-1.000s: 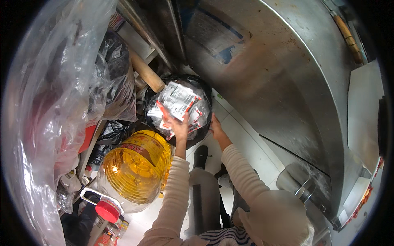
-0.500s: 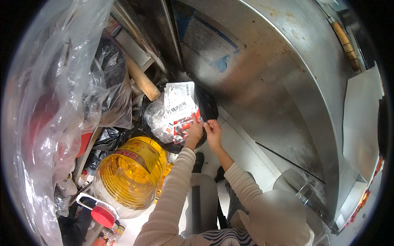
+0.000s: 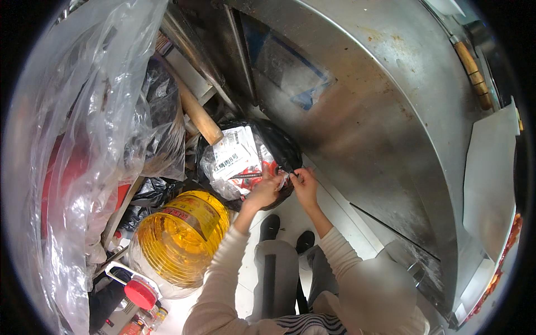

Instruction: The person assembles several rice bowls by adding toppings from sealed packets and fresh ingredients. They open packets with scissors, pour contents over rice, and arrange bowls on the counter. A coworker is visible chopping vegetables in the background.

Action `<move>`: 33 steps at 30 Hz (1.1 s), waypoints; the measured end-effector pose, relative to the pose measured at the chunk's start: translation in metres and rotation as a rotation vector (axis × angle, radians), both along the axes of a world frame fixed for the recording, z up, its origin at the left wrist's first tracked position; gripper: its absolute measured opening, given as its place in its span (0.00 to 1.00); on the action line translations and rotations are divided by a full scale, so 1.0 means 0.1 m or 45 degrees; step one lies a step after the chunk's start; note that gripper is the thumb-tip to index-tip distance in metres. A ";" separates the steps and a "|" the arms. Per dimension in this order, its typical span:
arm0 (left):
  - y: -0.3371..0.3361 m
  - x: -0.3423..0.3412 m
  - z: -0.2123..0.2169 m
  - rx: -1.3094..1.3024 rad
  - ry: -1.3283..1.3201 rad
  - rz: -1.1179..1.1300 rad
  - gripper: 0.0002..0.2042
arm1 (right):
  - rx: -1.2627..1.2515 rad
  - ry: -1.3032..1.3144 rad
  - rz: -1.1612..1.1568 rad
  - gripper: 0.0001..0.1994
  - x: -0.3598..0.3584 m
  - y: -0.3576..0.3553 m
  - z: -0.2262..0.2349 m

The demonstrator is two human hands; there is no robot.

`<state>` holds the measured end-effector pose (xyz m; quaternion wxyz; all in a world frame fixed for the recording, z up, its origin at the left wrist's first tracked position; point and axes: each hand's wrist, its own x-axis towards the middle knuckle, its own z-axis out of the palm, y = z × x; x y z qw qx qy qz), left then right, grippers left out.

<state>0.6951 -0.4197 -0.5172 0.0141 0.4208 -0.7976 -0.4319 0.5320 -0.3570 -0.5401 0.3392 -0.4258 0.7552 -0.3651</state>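
Observation:
A bin lined with a black plastic bag [image 3: 287,140] stands on the floor, holding white printed packaging [image 3: 233,153], a red-and-white wrapper [image 3: 271,169] and crumpled clear plastic [image 3: 210,166]. Over the bag's near right part, my left hand [image 3: 262,192] has its fingers curled in by the red-and-white wrapper. What those fingers grip is too small to make out. Just to its right, my right hand [image 3: 305,188] pinches the edge of the black bag between thumb and fingers. The two hands' fingertips are close together.
A large jug of yellow oil [image 3: 181,234] with a red cap [image 3: 140,294] stands near left. A wooden rod [image 3: 200,119] slants over the bin's left edge. Clear plastic sheeting [image 3: 72,167] hangs at left; a curved steel surface [image 3: 357,111] borders the right.
Both hands have moved slightly. The right hand's fingers now pinch at the bag's edge, and the left has shifted lower over the wrapper. The view has tilted, showing more of the shoes.

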 end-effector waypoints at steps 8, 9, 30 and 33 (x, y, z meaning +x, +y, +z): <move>-0.95 0.47 -0.72 -0.233 -0.077 0.690 0.28 | 0.035 -0.171 -0.157 0.41 0.08 -0.49 -0.48; -0.85 0.41 -0.87 -0.148 -0.029 0.524 0.30 | 0.183 -0.240 -0.132 0.44 0.08 -0.55 -0.55; 0.15 0.01 0.58 0.710 0.507 0.960 0.24 | 0.293 0.076 0.342 0.36 0.02 0.05 1.00; 0.45 0.15 1.96 1.532 2.015 1.678 0.33 | 0.347 0.052 0.499 0.33 0.02 0.64 1.71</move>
